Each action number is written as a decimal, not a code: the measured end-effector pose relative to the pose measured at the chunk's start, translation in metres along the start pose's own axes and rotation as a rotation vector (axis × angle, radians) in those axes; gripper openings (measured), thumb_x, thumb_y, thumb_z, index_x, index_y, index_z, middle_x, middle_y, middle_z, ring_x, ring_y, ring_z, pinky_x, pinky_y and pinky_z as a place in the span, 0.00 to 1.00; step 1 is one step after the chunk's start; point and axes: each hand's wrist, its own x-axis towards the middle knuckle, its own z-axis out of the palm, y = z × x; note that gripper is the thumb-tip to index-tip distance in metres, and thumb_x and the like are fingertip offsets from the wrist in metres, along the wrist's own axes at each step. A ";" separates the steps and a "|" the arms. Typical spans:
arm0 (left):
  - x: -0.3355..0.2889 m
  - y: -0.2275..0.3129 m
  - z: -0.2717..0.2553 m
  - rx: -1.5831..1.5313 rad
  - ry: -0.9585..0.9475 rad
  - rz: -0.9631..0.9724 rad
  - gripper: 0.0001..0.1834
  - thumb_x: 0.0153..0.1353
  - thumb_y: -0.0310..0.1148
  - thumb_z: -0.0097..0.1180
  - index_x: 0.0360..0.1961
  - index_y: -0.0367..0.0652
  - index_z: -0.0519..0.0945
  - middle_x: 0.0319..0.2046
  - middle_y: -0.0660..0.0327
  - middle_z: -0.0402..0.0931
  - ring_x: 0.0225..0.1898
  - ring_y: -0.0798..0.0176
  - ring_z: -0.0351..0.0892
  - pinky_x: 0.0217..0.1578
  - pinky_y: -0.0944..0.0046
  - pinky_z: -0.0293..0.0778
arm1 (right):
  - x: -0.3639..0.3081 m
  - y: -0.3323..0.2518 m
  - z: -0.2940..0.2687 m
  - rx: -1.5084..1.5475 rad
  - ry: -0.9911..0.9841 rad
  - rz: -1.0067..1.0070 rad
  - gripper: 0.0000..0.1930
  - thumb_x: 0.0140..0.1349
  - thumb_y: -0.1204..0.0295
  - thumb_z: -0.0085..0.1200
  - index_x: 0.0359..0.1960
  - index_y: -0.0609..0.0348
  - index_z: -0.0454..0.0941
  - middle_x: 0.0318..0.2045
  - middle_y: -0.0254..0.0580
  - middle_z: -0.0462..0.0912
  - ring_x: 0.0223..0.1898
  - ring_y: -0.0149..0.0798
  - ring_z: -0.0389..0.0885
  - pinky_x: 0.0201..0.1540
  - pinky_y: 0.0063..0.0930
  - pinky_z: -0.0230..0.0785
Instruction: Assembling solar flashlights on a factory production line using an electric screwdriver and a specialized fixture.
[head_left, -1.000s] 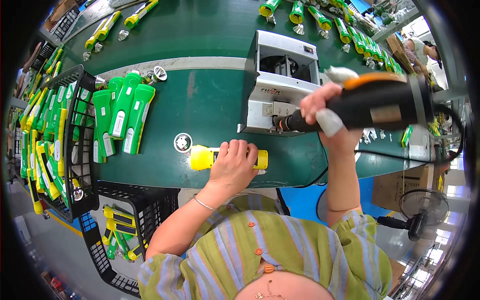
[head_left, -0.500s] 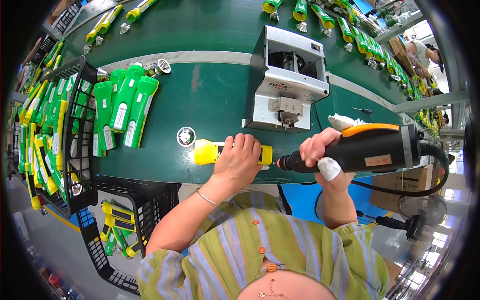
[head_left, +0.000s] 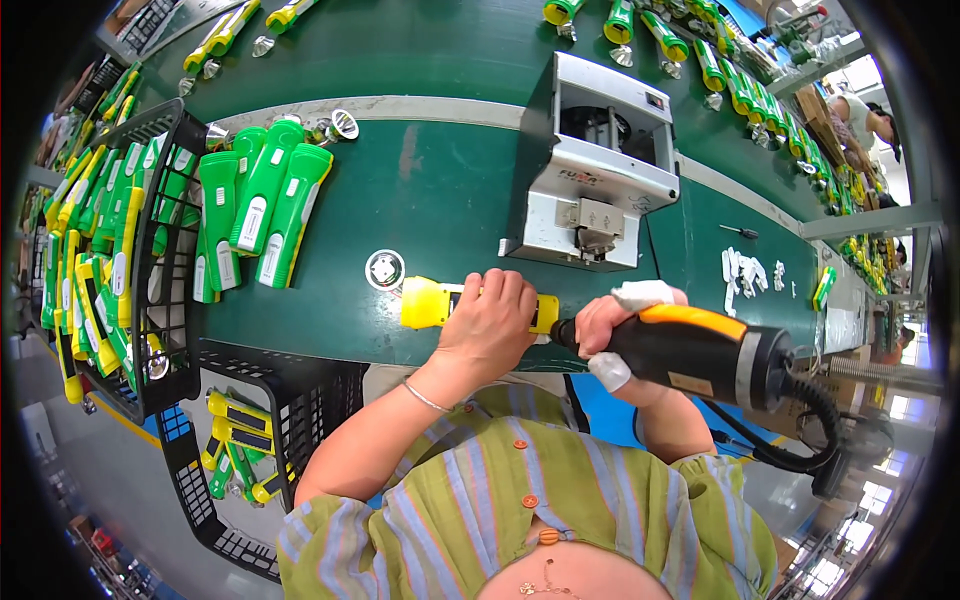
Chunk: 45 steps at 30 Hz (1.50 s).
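Lying on the green workbench [head_left: 350, 220], a yellow flashlight body [head_left: 424, 303] is pinned down by my left hand [head_left: 492, 322], whose fingers curl over its middle. My right hand [head_left: 618, 328] grips a black electric screwdriver [head_left: 690, 352] with an orange trigger strip. White wraps cover some right-hand fingers. The screwdriver's tip meets the right end of the flashlight, and the exact contact point is hidden. A round reflector [head_left: 384, 269] rests just left of the flashlight's wide head.
Behind my hands stands a grey-and-black machine [head_left: 590, 165]. Several green flashlights [head_left: 262, 200] lie at left beside a full black crate [head_left: 165, 270]; a lower black basket [head_left: 285, 400] holds more. Small white parts [head_left: 742, 272] and a small screwdriver [head_left: 738, 231] lie at right.
The electric screwdriver has moved left and tilted, its rear end dropping, so its tip now reaches the flashlight's end. My left hand keeps its hold. The view has shifted slightly.
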 end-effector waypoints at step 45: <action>-0.168 -0.072 -0.160 -0.260 0.126 -0.584 0.28 0.41 0.26 0.60 0.47 0.37 0.67 0.39 0.50 0.68 0.43 0.46 0.67 0.45 0.56 0.65 | 0.020 -0.018 -0.001 0.290 0.016 -0.019 0.23 0.51 0.50 0.56 0.19 0.60 0.68 0.16 0.40 0.73 0.17 0.37 0.71 0.25 0.29 0.64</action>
